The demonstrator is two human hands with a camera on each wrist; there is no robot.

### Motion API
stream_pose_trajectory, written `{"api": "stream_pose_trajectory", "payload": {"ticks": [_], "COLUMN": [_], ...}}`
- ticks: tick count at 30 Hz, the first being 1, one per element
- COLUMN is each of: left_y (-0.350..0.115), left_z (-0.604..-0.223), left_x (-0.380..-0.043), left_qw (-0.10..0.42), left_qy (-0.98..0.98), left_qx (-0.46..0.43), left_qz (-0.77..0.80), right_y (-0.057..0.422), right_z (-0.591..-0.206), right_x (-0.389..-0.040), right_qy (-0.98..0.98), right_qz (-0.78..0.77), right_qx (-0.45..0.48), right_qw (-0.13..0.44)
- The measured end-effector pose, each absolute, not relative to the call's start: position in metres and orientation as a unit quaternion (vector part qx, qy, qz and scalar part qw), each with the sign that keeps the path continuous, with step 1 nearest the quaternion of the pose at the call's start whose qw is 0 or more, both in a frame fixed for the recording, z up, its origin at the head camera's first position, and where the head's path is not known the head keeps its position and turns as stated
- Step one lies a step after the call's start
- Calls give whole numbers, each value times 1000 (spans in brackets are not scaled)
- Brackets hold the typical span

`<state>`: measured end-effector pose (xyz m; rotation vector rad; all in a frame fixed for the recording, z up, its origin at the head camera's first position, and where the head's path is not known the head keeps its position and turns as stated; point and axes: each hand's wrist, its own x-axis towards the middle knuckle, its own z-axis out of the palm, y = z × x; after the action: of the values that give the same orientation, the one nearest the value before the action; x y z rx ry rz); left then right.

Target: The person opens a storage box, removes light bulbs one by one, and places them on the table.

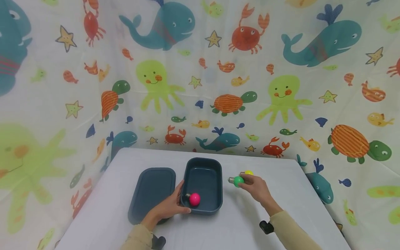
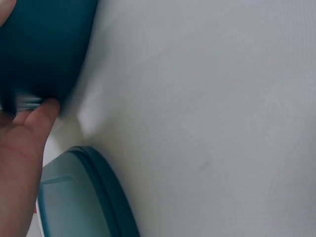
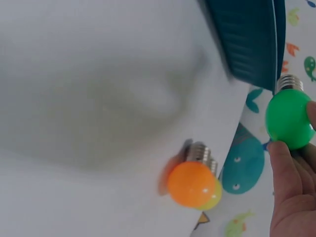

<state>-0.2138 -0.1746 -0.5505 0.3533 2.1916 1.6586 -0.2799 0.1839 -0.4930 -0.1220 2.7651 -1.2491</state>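
Observation:
My left hand grips the near left corner of a dark blue rectangular container, its thumb along the front wall. In the container's near left part lies a pink light bulb. To the right, my right hand pinches a green light bulb by its round glass, raised above the table with the metal screw base pointing at the container. An orange bulb and a yellow bulb lie side by side on the table; in the head view the right hand partly covers them.
A dark blue lid lies flat on the white table, left of the container and partly behind the left forearm. A curtain printed with sea animals hangs behind and along the sides of the table.

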Motion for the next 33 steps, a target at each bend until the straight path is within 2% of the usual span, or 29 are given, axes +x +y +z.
{"api": "stream_pose_trajectory", "payload": {"ticks": [17,33], "left_y": [-175,-174], "left_z": [-549,-550], "left_x": [-213,-212], "left_qw": [184,183], "left_qy": [779,779], "left_qx": [123,128], "left_qz": [586,586], "right_y": [225,241], "right_z": [-508,-527], "right_x": [-275,-269], "right_qy": [931,942], "right_qz": [-357,-328], "right_qx": [-36,-38], "right_qw": [64,60]}}
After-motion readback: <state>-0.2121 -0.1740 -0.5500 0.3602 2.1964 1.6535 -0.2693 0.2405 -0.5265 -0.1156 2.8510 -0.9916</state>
